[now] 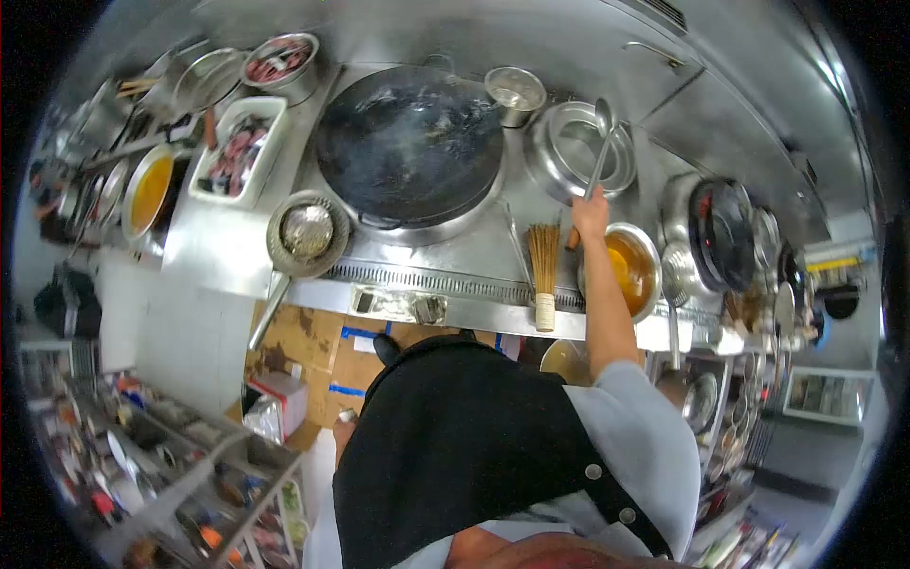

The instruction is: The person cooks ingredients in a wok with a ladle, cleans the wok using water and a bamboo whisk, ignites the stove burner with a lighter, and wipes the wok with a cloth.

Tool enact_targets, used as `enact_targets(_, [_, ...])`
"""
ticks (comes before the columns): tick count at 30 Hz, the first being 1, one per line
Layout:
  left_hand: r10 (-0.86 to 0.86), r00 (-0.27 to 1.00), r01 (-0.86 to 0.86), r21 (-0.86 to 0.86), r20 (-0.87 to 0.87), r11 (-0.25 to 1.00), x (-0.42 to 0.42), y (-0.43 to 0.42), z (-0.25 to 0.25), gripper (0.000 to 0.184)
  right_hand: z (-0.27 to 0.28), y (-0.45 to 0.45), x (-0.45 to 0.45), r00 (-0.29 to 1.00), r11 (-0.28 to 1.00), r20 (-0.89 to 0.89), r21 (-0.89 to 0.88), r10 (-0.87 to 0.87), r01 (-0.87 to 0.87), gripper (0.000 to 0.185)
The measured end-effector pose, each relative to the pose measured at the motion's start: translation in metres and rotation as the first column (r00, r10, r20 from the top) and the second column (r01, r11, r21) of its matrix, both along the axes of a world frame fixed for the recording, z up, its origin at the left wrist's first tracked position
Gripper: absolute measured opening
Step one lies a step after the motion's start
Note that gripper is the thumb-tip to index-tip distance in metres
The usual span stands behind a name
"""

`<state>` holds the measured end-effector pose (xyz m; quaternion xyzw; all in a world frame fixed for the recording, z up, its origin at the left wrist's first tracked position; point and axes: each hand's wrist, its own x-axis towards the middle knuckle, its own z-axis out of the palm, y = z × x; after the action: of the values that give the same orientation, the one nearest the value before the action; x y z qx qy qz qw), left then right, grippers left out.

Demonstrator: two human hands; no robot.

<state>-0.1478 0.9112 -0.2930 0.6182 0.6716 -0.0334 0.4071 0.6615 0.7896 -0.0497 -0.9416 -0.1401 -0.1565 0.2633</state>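
Observation:
My right hand (590, 214) is closed round the handle of a metal ladle (599, 156), whose bowl points away from me over a steel pot (557, 163). Below my right forearm stands a bowl of orange-brown liquid (643, 273). A bamboo wok brush (543, 270) lies just left of that arm. In front of me, a large black wok (409, 142) sits on the stove with a thin haze over it. Low beside my apron, my left hand (343, 431) is closed, with something small and white at its top that I cannot make out.
A strainer (308, 230) with a long handle overhangs the counter's front edge. At the left stand a white tray of raw pieces (242, 152) and a metal bowl (282, 61) of similar pieces. Black pans (725, 232) are stacked at the right, near a skimmer (675, 275).

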Motion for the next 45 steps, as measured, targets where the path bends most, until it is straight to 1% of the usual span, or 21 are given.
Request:
enact_targets(2, [-0.019, 1.0, 0.019, 0.063, 0.007, 0.998, -0.018, 0.029, -0.026, 0.031, -0.007, 0.001, 0.029, 0.981, 0.999, -0.19, -0.023, -0.048, 0.044, 0.042])
enact_targets(3, [-0.069, 0.997, 0.07, -0.031, 0.024, 0.997, -0.011, 0.047, -0.021, 0.031, -0.002, 0.005, 0.041, 0.957, 0.998, -0.284, -0.035, -0.059, 0.051, 0.039])
enact_targets(4, [-0.114, 0.993, 0.118, -0.128, 0.039, 0.985, -0.015, 0.064, -0.012, 0.03, 0.002, 0.004, 0.05, 0.849, 0.966, -0.525, 0.245, 0.062, 0.081, 0.027])
enact_targets(5, [-0.16, 0.986, 0.168, -0.222, 0.053, 0.96, -0.015, 0.084, 0.015, 0.03, 0.008, 0.001, 0.055, 0.685, 0.854, -0.687, 0.487, 0.243, 0.186, 0.019])
enact_targets(6, [-0.218, 0.973, 0.203, -0.174, -0.07, 0.964, -0.008, 0.094, 0.043, 0.028, 0.014, -0.001, 0.055, 0.496, 0.674, -0.737, 0.652, 0.459, 0.347, 0.02])
enact_targets(7, [-0.244, 0.968, 0.231, -0.176, -0.052, 0.957, -0.014, 0.11, 0.034, 0.029, 0.021, 0.001, 0.05, 0.313, 0.454, -0.668, 0.711, 0.676, 0.537, 0.029])
enact_targets(8, [-0.268, 0.963, 0.258, -0.178, -0.035, 0.95, -0.034, 0.127, 0.0, 0.029, 0.033, 0.014, 0.024, 0.405, 0.304, -0.655, 0.698, 0.638, 0.648, 0.025])
enact_targets(11, [-0.308, 0.95, 0.309, 0.027, -0.054, 0.951, -0.04, 0.155, 0.011, 0.031, 0.054, 0.02, -0.029, 0.514, 0.134, -0.516, 0.783, 0.686, 0.607, 0.019])
enact_targets(12, [-0.315, 0.947, 0.321, 0.13, -0.07, 0.938, -0.042, 0.161, 0.013, 0.031, 0.058, 0.015, -0.04, 0.466, 0.108, -0.446, 0.8, 0.764, 0.59, 0.02])
enact_targets(15, [-0.499, 0.851, 0.518, -0.114, 0.162, 0.847, -0.053, 0.191, -0.018, 0.038, 0.089, 0.02, -0.096, 0.431, 0.014, -0.333, 0.804, 0.839, 0.594, 0.025])
enact_targets(16, [-0.547, 0.815, 0.574, -0.135, 0.192, 0.808, -0.054, 0.195, -0.031, 0.04, 0.094, 0.022, -0.11, 0.431, 0.017, -0.349, 0.793, 0.832, 0.608, 0.03])
enact_targets(21, [-0.766, 0.637, 0.77, 0.104, -0.085, 0.629, -0.016, 0.19, -0.035, 0.047, 0.104, 0.046, -0.163, 0.242, 0.038, -0.289, 0.711, 0.926, 0.702, 0.02])
enact_targets(23, [-0.398, 0.907, 0.411, -0.079, 0.136, 0.908, 0.012, 0.182, 0.0, 0.044, 0.104, 0.052, -0.165, 0.188, 0.127, -0.336, 0.726, 0.923, 0.676, 0.013])
enact_targets(25, [-0.277, 0.949, 0.299, -0.153, 0.15, 0.942, 0.024, 0.174, 0.015, 0.043, 0.116, 0.06, -0.152, 0.151, 0.269, -0.434, 0.756, 0.888, 0.597, 0.016])
enact_targets(26, [-0.243, 0.968, 0.248, -0.114, 0.062, 0.962, 0.022, 0.167, 0.002, 0.041, 0.118, 0.058, -0.143, 0.206, 0.338, -0.508, 0.773, 0.836, 0.536, 0.019])
enact_targets(29, [-0.551, 0.833, 0.548, 0.053, 0.058, 0.835, -0.004, 0.141, -0.028, 0.037, 0.112, 0.032, -0.145, 0.384, 0.494, -0.552, 0.834, 0.74, 0.248, 0.059])
enact_targets(32, [-0.793, 0.599, 0.8, 0.142, -0.114, 0.583, -0.026, 0.1, -0.035, 0.028, 0.072, -0.03, -0.181, 0.628, 0.678, -0.577, 0.727, 0.522, 0.105, 0.07])
enact_targets(34, [-0.836, 0.514, 0.855, 0.2, -0.193, 0.479, -0.038, 0.075, -0.049, 0.02, -0.008, -0.1, -0.192, 0.941, 0.898, -0.109, 0.352, 0.321, -0.265, 0.076])
enact_targets(37, [-0.783, 0.604, 0.793, 0.015, -0.148, 0.609, -0.067, 0.049, -0.042, 0.021, -0.033, -0.173, -0.209, 0.965, 0.977, -0.161, -0.015, 0.209, -0.214, 0.075])
enact_targets(39, [-0.737, 0.663, 0.739, -0.047, -0.129, 0.673, -0.072, 0.034, -0.026, 0.022, -0.053, -0.201, -0.213, 0.913, 0.984, -0.389, -0.073, 0.123, -0.164, 0.074])
enact_targets(45, [-0.587, 0.809, 0.583, -0.078, -0.044, 0.809, -0.06, 0.013, -0.001, 0.025, -0.085, -0.207, -0.223, 0.955, 0.969, -0.292, -0.216, 0.054, -0.121, 0.067])
